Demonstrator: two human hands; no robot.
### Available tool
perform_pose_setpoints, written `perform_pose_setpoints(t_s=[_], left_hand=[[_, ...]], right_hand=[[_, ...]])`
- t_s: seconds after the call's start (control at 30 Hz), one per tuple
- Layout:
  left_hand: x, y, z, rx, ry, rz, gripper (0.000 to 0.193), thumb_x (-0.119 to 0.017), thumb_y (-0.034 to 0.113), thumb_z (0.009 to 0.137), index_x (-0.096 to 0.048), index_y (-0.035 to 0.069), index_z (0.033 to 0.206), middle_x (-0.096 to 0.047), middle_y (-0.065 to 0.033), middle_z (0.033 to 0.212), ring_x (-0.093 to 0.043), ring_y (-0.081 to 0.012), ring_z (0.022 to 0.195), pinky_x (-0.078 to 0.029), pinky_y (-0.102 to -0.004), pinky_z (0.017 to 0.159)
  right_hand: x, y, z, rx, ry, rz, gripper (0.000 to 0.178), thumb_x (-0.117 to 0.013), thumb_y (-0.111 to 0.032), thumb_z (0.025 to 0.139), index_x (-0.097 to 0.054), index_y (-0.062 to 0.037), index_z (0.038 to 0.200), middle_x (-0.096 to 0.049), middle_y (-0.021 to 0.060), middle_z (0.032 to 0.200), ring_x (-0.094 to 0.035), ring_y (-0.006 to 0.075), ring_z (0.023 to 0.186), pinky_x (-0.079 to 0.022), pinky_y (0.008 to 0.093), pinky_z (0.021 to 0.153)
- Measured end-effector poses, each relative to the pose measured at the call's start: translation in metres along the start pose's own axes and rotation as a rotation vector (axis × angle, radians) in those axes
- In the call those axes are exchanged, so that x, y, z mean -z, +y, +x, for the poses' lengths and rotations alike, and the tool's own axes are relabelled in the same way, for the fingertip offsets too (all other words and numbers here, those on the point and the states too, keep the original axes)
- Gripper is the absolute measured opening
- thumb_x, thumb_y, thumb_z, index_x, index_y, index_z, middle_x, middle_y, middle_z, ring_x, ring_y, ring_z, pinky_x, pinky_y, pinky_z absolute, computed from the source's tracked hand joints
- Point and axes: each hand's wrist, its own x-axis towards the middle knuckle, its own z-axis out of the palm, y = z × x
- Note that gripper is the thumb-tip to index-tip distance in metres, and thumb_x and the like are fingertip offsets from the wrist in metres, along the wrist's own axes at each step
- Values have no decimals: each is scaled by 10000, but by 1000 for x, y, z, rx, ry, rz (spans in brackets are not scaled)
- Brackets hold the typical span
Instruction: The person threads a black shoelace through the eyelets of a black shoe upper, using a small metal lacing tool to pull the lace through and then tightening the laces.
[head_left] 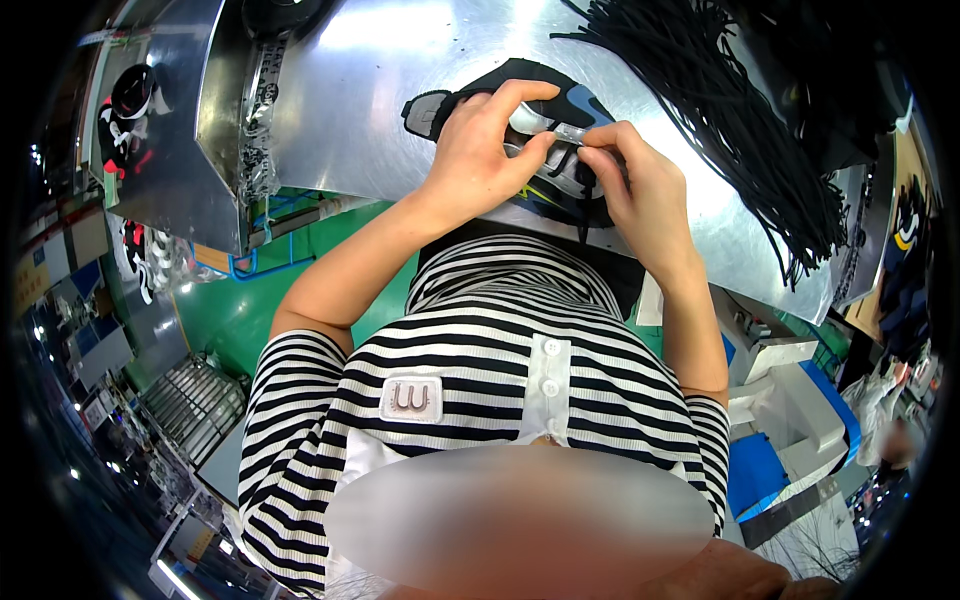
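A black shoe (512, 76) with grey, blue and yellow parts lies on the shiny metal table, its pull-tab end pointing left. My left hand (480, 148) grips it from the left; the index finger arches over the upper and the thumb presses near the lacing opening. My right hand (640, 190) is closed in a pinch at the shoe's opening, beside a small pale shiny piece (570, 133). What sits between those fingertips is too small to make out. A black shoelace (584, 212) hangs from the shoe toward me, under my right hand.
A thick bundle of black shoelaces (715, 110) spreads over the metal table (350, 130) to the right. A metal panel (225, 130) rises at the left, with more shoes (125, 120) beyond it. White boxes (790, 420) and a blue bin (757, 475) stand at the lower right.
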Motion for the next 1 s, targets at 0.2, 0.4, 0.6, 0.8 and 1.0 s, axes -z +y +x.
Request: perform_pose_setpoints(t_s=[0.2, 0.4, 0.6, 0.8, 1.0], left_hand=[[2, 6, -1, 12, -44, 46, 414, -674, 84, 844, -585, 50, 1247, -661, -94, 1182, -624, -240, 1038, -475, -336, 902], [-2, 18, -4, 134, -158, -234, 436, -556, -13, 866, -535, 8, 1300, -637, -78, 1192, -608, -152, 1040, -493, -281, 849], [-4, 9, 5, 176, -166, -499, 478, -474, 20, 884, -502, 19, 1361, -610, -66, 1183, -558, -87, 967, -444, -248, 889], [13, 4, 17, 392, -172, -801, 459, -566, -8, 864, -545, 58, 1317, -626, -40, 905, -564, -69, 782, -464, -233, 693], [-10, 1, 19, 188, -85, -411, 411, -663, 0, 831, -619, 71, 1233, -592, 45, 731, -469, -10, 603, -402, -180, 569]], right_hand=[[-5, 6, 5, 98, 43, -68, 138, -670, -147, 890, -592, -64, 967, -682, 77, 754, -673, 267, 664, -506, 342, 587], [-13, 3, 14, 163, 13, -205, 231, -660, -135, 885, -528, -26, 1040, -668, 87, 720, -671, 268, 648, -497, 358, 554], [-23, 4, 21, 200, 99, -233, 242, -626, -141, 902, -520, -19, 1082, -682, 139, 845, -672, 315, 738, -508, 400, 605], [39, 22, 2, -166, 137, -39, 185, -633, -107, 906, -647, -22, 1071, -686, 164, 894, -681, 295, 764, -526, 353, 680], [-16, 41, -3, -41, 327, -2, 187, -673, -137, 887, -645, -54, 1052, -678, 99, 925, -676, 257, 737, -516, 328, 631]])
